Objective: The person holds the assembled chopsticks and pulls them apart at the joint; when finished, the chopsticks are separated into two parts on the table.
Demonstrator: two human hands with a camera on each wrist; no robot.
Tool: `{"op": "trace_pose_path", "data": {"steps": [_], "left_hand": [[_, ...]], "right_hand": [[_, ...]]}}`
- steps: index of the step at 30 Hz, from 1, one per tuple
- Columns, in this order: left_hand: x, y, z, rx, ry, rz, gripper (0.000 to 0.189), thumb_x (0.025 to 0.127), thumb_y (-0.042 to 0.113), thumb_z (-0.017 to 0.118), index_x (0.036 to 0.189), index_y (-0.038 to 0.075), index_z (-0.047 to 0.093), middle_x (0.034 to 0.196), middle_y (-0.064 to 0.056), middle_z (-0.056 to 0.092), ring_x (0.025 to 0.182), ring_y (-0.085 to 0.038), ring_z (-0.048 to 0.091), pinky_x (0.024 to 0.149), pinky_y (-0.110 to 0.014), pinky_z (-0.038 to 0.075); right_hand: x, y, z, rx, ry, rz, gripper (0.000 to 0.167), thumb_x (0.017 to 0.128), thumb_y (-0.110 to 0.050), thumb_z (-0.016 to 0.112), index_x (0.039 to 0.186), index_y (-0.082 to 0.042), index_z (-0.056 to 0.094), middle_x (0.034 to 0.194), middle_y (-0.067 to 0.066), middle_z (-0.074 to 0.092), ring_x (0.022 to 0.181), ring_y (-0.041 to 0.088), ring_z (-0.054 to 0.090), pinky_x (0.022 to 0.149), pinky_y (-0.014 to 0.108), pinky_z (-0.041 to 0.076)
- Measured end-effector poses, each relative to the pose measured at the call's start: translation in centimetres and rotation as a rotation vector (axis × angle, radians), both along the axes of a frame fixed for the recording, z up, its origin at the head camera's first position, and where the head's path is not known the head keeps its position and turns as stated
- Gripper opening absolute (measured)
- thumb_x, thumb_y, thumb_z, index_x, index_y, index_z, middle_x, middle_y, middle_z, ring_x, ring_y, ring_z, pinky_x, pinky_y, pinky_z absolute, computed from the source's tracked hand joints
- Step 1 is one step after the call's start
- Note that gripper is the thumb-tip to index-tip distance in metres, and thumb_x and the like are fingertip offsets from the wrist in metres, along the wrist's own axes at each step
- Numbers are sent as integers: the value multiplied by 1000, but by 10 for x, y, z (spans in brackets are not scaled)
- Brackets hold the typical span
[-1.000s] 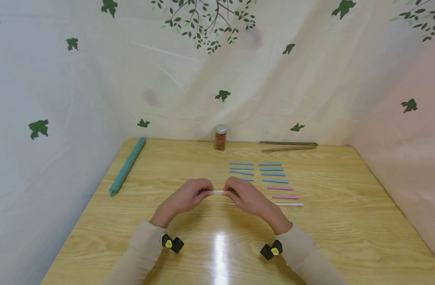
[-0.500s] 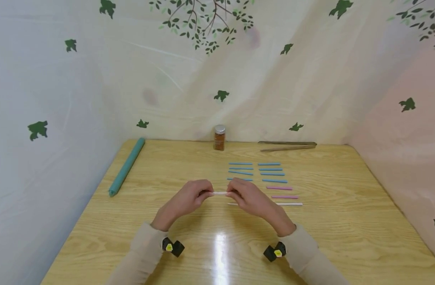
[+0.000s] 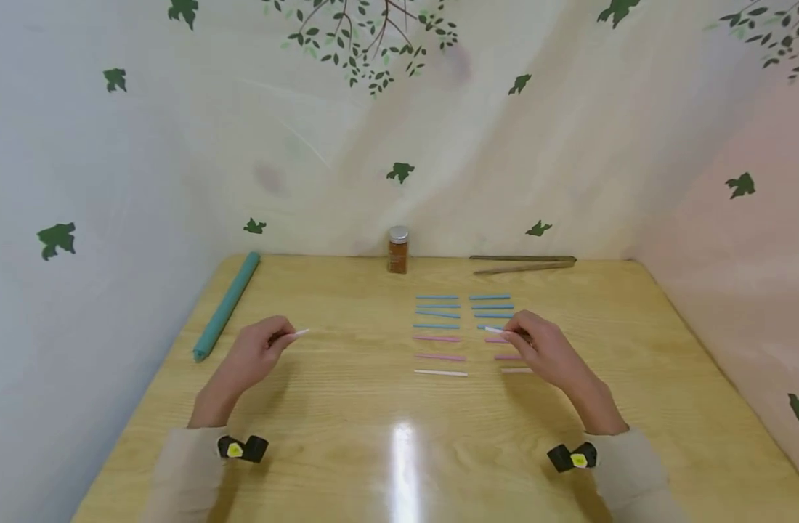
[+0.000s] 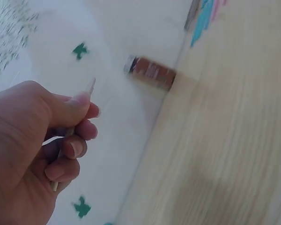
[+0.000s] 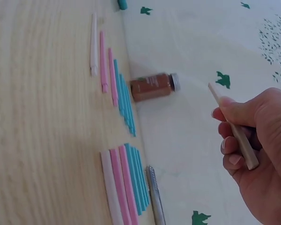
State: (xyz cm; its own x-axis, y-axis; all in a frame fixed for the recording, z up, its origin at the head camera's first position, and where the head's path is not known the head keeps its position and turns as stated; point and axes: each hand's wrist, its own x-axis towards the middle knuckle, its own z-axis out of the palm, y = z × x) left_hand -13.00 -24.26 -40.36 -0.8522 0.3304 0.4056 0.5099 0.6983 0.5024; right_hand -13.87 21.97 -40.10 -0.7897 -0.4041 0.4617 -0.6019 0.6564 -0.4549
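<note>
My left hand [image 3: 252, 356], raised at the left over the table, pinches a thin white rod [image 4: 92, 85]; the rod's lower end shows beneath the curled fingers. To the right, my right hand [image 3: 550, 356] grips a thicker whitish stick [image 5: 243, 145] between thumb and fingers. Its tip [image 3: 493, 330] points left, above the sticks on the table. A left column holds several blue sticks [image 3: 436, 306], two pink sticks [image 3: 439, 338] and a white stick [image 3: 441, 373]. Matching blue pieces [image 3: 491, 306], pink pieces [image 5: 117, 173] and a white piece [image 5: 111, 185] form the right column, partly hidden by my right hand in the head view.
A spice jar [image 3: 398, 250] with a silver lid stands at the table's back edge. Tongs [image 3: 524, 265] lie at the back right. A teal roll [image 3: 226, 309] lies along the left edge of the wooden table [image 3: 347, 436]. Patterned cloth [image 3: 327, 167] hangs behind.
My hands have gone from close together on one white stick to wide apart, each with a white piece. More of the left column now shows.
</note>
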Motion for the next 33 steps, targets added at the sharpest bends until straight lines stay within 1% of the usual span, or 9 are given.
{"op": "trace_pose_path", "data": {"steps": [3, 5, 8, 11, 17, 21, 26, 30, 33], "left_hand": [[-4, 12, -1, -3, -52, -58, 10, 94, 8, 60, 84, 11, 60, 68, 5, 48, 57, -3, 36, 52, -23, 35], [-5, 27, -3, 3, -87, -87, 9, 94, 10, 59, 85, 9, 61, 68, 6, 48, 57, -4, 36, 52, -22, 35], [-6, 48, -6, 11, -117, -106, 10, 94, 10, 59, 86, 7, 62, 68, 6, 48, 57, -6, 37, 53, -22, 35], [-7, 67, -9, 4, -138, -122, 10, 95, 12, 58, 88, 6, 63, 70, 6, 49, 58, -7, 39, 54, -22, 36], [-4, 100, -13, -8, -166, -149, 7, 95, 12, 58, 92, 7, 63, 81, 2, 58, 67, -9, 46, 61, -24, 43], [1, 123, -21, -40, -192, -201, 9, 96, 11, 56, 97, 6, 64, 90, -1, 59, 78, -11, 51, 71, -28, 47], [11, 149, -34, -77, -180, -270, 13, 97, 7, 54, 101, 6, 66, 95, -3, 57, 87, -14, 55, 80, -31, 49], [22, 168, -44, -71, -204, -295, 12, 97, 6, 52, 103, 8, 63, 97, -3, 56, 89, -14, 54, 82, -29, 48], [28, 182, -50, -60, -217, -294, 9, 97, 7, 52, 101, 8, 61, 95, -1, 55, 88, -12, 52, 82, -27, 47]], "right_hand": [[-2, 6, 1, 4, -67, 33, 1, 93, -7, 61, 91, -7, 60, 78, -4, 54, 62, 3, 39, 55, 21, 37], [-1, 8, -2, -13, -103, 9, 3, 93, -9, 61, 91, -8, 62, 78, -3, 55, 62, 3, 40, 54, 21, 38], [4, 13, -8, -23, -150, -46, 3, 93, -9, 61, 92, -8, 64, 80, -2, 57, 64, 3, 45, 54, 22, 41], [10, 21, -16, -13, -164, -84, 3, 92, -9, 63, 93, -8, 66, 82, -1, 59, 69, 3, 51, 58, 22, 46], [22, 38, -29, 0, -182, -122, 5, 89, -9, 66, 92, -9, 70, 82, -3, 60, 73, 6, 55, 62, 24, 49], [28, 48, -36, 16, -200, -133, 7, 86, -10, 69, 92, -11, 73, 85, -3, 62, 77, 7, 57, 65, 24, 52], [34, 57, -44, 17, -246, -116, 7, 84, -10, 71, 90, -14, 74, 85, -4, 64, 75, 1, 55, 64, 23, 49], [37, 62, -49, 16, -321, -110, 7, 86, -14, 71, 91, -18, 73, 86, -6, 64, 76, 0, 54, 66, 23, 49], [38, 63, -52, 24, -393, -111, 6, 87, -17, 70, 92, -21, 73, 87, -7, 64, 78, 0, 55, 69, 23, 49]]}}
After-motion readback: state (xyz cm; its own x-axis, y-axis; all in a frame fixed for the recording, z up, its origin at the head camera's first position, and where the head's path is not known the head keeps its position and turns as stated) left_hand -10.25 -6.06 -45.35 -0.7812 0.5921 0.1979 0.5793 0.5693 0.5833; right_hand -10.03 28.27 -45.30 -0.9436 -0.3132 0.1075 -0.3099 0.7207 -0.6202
